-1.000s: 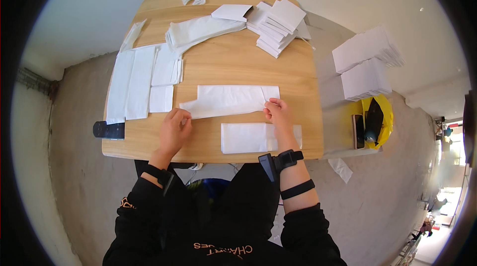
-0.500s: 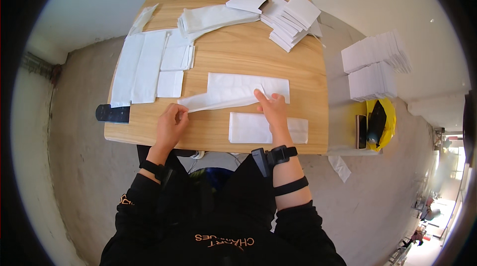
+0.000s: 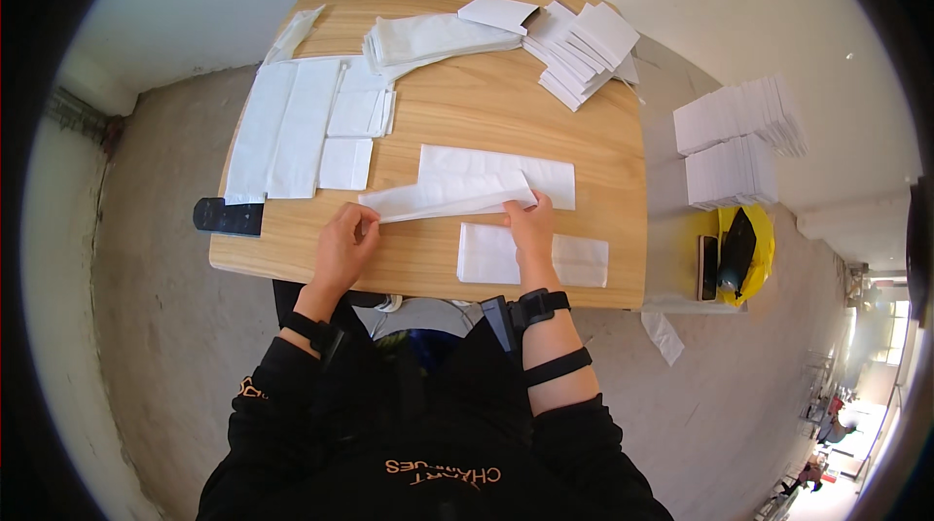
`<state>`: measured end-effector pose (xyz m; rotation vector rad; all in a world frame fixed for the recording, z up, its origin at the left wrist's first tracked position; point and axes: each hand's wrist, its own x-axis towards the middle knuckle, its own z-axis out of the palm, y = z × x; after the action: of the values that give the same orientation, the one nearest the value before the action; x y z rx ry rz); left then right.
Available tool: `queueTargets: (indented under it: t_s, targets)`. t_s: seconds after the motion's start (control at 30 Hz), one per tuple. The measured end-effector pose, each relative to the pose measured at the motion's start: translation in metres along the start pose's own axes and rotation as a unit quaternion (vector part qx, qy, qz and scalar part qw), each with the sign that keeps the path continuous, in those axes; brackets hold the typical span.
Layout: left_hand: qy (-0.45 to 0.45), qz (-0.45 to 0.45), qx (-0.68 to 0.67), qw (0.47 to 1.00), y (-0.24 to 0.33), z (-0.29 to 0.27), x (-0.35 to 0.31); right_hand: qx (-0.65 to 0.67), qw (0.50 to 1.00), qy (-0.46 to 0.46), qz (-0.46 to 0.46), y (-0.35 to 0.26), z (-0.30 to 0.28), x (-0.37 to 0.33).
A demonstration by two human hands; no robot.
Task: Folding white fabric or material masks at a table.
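One long white sleeve (image 3: pixel 443 198) lies between two hands at the centre of the frame, its long axis running left to right, the right end slightly higher. The left hand (image 3: pixel 348 241) has its fingers pinched on the sleeve's left end; the right hand (image 3: pixel 530 229) touches the right end, though I cannot tell whether its fingers are clamped. One flat white sheet (image 3: pixel 547 180) lies partly beneath, on the wooden bench (image 3: pixel 506 112). One folded white stack (image 3: pixel 581 261) sits below the right hand. Two tall paper stacks (image 3: pixel 725 142) stand at right, beside one yellow bag (image 3: pixel 764 253). Orange lettering (image 3: pixel 443 474) appears upside down at bottom centre.
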<state>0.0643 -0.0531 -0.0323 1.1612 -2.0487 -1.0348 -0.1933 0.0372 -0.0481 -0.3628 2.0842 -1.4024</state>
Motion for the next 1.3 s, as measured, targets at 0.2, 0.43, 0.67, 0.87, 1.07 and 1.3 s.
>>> queueTargets:
  t_s: [0.2, 0.43, 0.67, 0.87, 1.07, 1.3]
  targets:
    - [0.026, 0.132, 0.089, 0.987, 0.037, 0.006, -0.001, 0.1, 0.992, -0.073, 0.002, -0.021, -0.005, -0.025]
    - [-0.029, 0.184, 0.003, 0.982, 0.092, 0.064, 0.012, 0.015, 0.992, -0.047, -0.117, -0.017, 0.002, -0.064]
    - [-0.032, 0.152, -0.017, 0.988, 0.088, 0.074, 0.006, -0.037, 0.984, -0.008, -0.173, -0.004, -0.01, -0.076]
    - [0.061, -0.041, -0.223, 0.972, 0.031, 0.057, -0.008, -0.037, 0.995, 0.018, -0.091, 0.019, -0.03, -0.075]
    - [0.071, -0.252, -0.353, 0.898, 0.01, 0.04, -0.032, -0.061, 0.99, 0.048, -0.122, 0.039, -0.055, -0.08]
    - [0.045, -0.218, -0.331, 0.917, 0.001, 0.039, -0.04, -0.11, 0.986, 0.078, -0.097, 0.031, -0.064, -0.086]
